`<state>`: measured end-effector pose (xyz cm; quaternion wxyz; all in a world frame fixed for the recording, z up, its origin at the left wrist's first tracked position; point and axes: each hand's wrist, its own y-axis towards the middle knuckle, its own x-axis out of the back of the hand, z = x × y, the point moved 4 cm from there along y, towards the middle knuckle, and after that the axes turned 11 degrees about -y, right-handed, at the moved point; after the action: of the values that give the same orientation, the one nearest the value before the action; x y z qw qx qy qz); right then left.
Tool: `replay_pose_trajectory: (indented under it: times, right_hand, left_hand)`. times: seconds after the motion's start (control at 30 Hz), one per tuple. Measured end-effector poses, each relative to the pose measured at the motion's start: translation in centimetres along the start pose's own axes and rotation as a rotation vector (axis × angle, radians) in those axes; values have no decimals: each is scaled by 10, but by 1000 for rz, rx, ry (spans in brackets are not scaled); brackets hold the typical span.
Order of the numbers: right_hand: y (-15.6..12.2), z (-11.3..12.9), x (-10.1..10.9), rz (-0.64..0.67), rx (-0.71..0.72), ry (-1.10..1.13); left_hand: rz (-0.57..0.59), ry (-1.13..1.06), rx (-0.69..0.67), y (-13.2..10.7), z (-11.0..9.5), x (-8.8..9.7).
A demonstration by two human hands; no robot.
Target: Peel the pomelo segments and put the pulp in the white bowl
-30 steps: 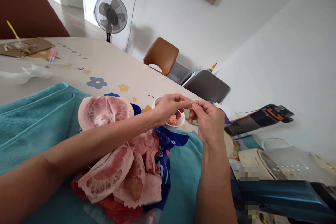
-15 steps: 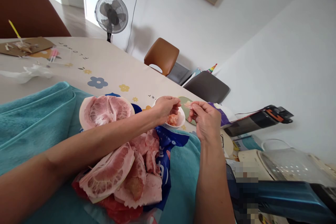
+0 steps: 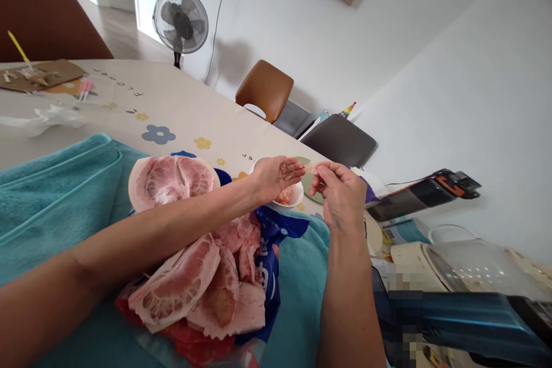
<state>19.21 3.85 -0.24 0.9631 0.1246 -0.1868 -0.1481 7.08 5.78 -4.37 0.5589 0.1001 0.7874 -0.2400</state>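
My left hand [image 3: 279, 177] is held over a white bowl [image 3: 297, 198], palm turned up and fingers stretched out. In the bowl lie pieces of peeled pomelo flesh [image 3: 284, 196]. To its right, my right hand [image 3: 340, 187] pinches a thin, pale scrap of pomelo membrane [image 3: 310, 167] between thumb and forefinger, close to the left fingertips. Below my left arm rest a cut pomelo wedge [image 3: 176, 282] and torn peel [image 3: 237, 307] on a blue and red plastic bag [image 3: 271, 276]. A larger pomelo piece [image 3: 172, 181] sits behind the arm, partly covered by it.
A teal towel [image 3: 56, 195] spreads under the fruit on the flower-patterned table [image 3: 116, 77]. Beyond the bowl is a green round mat [image 3: 314, 187]. At the right stand a dark blue appliance [image 3: 466, 322] and a clear-lidded container [image 3: 478, 264]. Chairs [image 3: 265, 89] and a fan [image 3: 181, 20] stand behind.
My left hand has opened from a pinch, its fingers now stretched out with the palm up. The right hand keeps its pinch in nearly the same place.
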Motion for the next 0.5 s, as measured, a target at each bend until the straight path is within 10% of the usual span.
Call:
replay_pose_trajectory:
  times: [0.5]
  right_hand:
    - [-1, 0, -1, -14, 10, -1]
  left_hand:
    - [-45, 306, -221, 1, -7, 6]
